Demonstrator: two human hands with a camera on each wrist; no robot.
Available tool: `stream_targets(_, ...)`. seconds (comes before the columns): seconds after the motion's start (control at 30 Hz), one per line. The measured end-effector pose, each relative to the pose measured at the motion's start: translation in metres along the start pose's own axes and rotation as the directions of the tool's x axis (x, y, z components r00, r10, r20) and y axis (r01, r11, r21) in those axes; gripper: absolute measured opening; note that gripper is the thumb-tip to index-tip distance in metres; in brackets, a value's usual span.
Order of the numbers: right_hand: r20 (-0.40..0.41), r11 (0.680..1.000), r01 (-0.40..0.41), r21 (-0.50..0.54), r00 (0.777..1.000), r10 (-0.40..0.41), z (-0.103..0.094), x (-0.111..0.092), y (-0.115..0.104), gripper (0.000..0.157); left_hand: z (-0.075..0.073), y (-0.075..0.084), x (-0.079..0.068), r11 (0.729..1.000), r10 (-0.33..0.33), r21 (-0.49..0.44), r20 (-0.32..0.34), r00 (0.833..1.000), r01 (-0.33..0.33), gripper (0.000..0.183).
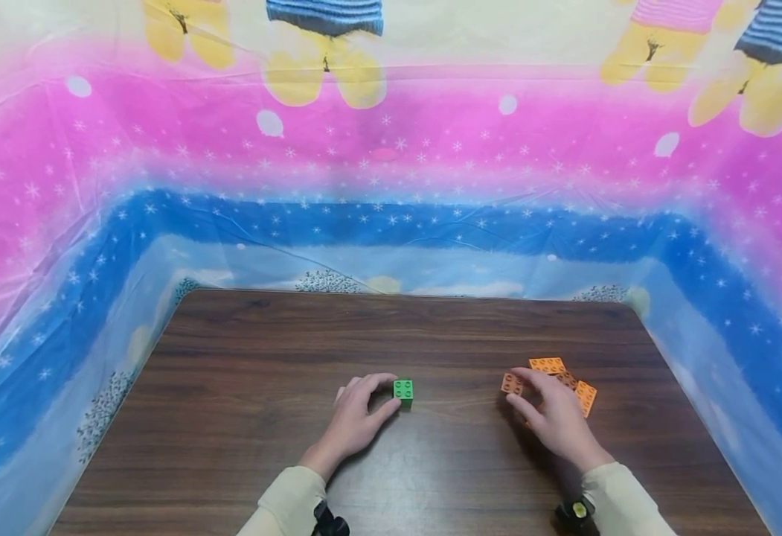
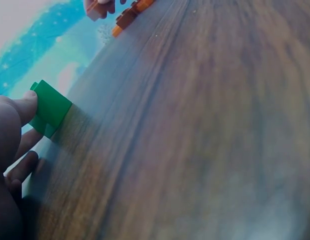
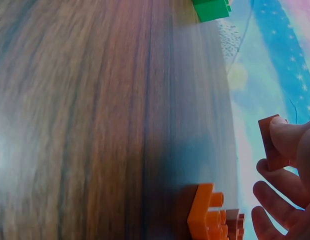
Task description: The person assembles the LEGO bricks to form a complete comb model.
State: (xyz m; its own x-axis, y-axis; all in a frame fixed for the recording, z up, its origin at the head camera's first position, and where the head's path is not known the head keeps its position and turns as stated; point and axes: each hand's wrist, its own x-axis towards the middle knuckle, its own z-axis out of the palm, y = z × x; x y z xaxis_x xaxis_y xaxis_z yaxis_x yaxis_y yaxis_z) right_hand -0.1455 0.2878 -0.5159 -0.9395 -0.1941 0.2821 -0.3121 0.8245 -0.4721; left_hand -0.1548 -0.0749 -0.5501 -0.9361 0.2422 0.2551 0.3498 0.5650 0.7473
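My left hand (image 1: 357, 418) pinches a green toy brick (image 1: 403, 391) between thumb and fingers near the middle of the table. Its studs face up, and in the left wrist view the green brick (image 2: 51, 106) has its lower edge right at the wood. To the right, my right hand (image 1: 556, 418) holds a brown brick (image 1: 512, 384) by its sides with thumb and fingertips. That brown brick (image 3: 271, 142) is raised above the table in the right wrist view. Under and behind the right hand lie orange bricks (image 1: 586, 397) and another brown brick (image 1: 567, 380), partly hidden by it.
A dark wood-grain table (image 1: 243, 350) spreads beneath both hands. Another orange brick (image 1: 547, 365) lies at the far side of the small group on the right. A printed pink and blue cloth (image 1: 391, 223) hangs around the table's back and sides.
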Motion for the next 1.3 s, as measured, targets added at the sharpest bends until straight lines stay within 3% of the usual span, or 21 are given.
stream_targets(0.17, 0.021, 0.999, -0.035, 0.019, 0.999, 0.034, 0.002, 0.002, -0.007, 0.043, 0.001, 0.0, 0.0, 1.0, 0.008, 0.01, -0.006, 1.0, -0.007, 0.037)
stream_targets(0.5, -0.003, 0.998, 0.053, 0.041, 0.999, -0.053, 0.012, 0.009, -0.015, 0.041, 0.001, 0.001, 0.0, 1.0, 0.0, 0.022, -0.009, 1.0, 0.0, 0.037)
stream_targets(0.83, 0.028, 0.992, 0.043, 0.118, 0.999, -0.046, 0.023, 0.015, -0.035, 0.042, 0.001, 0.0, -0.001, 0.999, 0.001, 0.032, -0.012, 1.0, -0.001, 0.037)
stream_targets(1.3, 0.065, 0.98, 0.091, 0.176, 0.992, -0.104, 0.04, 0.028, -0.066, 0.038, 0.002, 0.0, 0.0, 0.999, 0.006, 0.044, -0.019, 1.0, -0.006, 0.037)
